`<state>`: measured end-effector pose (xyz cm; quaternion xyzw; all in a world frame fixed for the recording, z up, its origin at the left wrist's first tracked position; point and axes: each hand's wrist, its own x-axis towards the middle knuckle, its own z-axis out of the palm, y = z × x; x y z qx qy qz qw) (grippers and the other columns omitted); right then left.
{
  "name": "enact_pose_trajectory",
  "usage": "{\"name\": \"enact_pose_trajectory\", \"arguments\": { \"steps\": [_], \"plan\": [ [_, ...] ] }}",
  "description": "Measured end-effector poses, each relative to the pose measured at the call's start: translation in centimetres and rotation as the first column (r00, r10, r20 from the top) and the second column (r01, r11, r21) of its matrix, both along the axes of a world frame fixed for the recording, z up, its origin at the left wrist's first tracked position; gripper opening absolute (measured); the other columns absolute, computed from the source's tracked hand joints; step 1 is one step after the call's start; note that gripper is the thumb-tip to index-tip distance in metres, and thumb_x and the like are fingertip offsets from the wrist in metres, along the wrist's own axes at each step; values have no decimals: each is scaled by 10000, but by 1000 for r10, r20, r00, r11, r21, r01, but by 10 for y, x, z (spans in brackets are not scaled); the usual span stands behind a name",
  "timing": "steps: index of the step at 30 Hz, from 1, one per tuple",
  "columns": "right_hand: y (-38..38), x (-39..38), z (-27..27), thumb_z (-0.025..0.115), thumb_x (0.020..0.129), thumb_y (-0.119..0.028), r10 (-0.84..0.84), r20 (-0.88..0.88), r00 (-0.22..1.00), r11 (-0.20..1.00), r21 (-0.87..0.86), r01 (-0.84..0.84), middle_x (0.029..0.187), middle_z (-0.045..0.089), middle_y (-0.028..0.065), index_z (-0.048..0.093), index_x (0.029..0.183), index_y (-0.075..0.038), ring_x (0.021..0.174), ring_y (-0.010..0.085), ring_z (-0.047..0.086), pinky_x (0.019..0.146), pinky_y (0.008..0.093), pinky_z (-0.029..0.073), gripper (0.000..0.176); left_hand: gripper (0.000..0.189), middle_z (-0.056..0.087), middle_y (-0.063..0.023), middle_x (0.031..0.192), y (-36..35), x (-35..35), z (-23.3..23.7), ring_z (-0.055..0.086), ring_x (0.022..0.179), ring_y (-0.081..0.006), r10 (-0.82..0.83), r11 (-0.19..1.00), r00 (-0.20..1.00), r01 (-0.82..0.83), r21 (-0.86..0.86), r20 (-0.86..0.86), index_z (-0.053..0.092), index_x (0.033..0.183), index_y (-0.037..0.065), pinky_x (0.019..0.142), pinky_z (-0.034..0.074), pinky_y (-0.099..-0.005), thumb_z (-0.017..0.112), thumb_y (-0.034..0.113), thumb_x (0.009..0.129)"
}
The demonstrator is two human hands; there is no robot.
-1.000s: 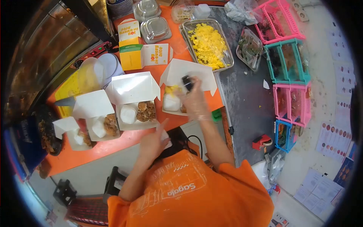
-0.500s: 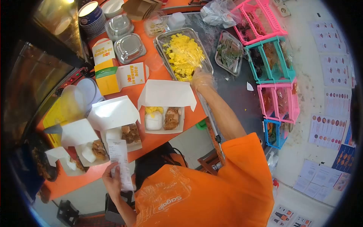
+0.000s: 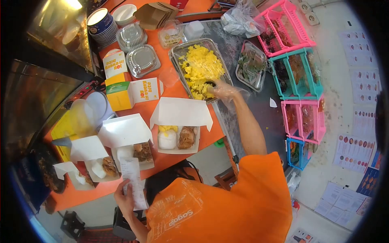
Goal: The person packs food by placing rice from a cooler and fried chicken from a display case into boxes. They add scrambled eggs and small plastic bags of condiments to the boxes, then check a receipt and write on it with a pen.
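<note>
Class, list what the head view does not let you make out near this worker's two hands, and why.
All in the head view.
Receipt in the left hand: print too small.
Right hand in the tray of yellow food: the clear glove blurs its grip; what it holds is unclear.
Leftmost open box: contents smeared at the lens edge.
Top pink basket: lattice walls hide its contents.
</note>
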<state>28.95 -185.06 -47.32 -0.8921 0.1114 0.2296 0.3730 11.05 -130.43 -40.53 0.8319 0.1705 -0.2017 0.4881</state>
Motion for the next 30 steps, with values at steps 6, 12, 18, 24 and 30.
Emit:
{"name": "enact_pose_trajectory", "arguments": {
  "steps": [6,12,18,24,30],
  "plan": [
    [-9,3,-32,643,901,-409,-266,-100,959,951,137,278,983,592,136,425,1411,-45,918,201,565,771,365,467,664,242,699,-172,912,3,-3,10,657,819,-232,-84,986,994,94,138,-75,655,1100,-24,764,509,-334,657,42,868],
    [70,13,-13,619,885,-496,-81,1,997,756,-652,61,1061,679,247,573,1126,58,1029,359,656,883,449,511,606,310,679,-271,944,4,-6,1,669,888,-414,-214,934,964,250,257,-158,661,1142,65,794,522,-424,696,149,845],
    [58,-12,-16,626,882,-481,-360,-57,931,882,-348,319,1165,665,199,585,1262,-87,1086,326,644,917,446,496,549,315,677,-282,920,28,-21,-1,670,866,-422,-257,931,965,261,256,-52,658,1150,70,771,523,-438,685,151,847],
    [25,-9,-4,553,830,-725,-269,80,960,958,-76,275,662,566,93,614,1136,-15,578,206,549,538,384,444,775,331,669,-294,912,65,-45,-12,670,879,-428,-232,941,972,230,247,-20,653,1161,76,765,521,-456,681,152,840],
    [76,-25,32,393,941,-701,-328,179,928,945,71,320,1140,665,154,598,1223,23,978,228,662,828,358,521,804,357,676,-268,968,80,-56,-15,662,903,-438,-248,948,967,232,219,48,655,1178,117,776,525,-467,686,178,828]
  ]
}}
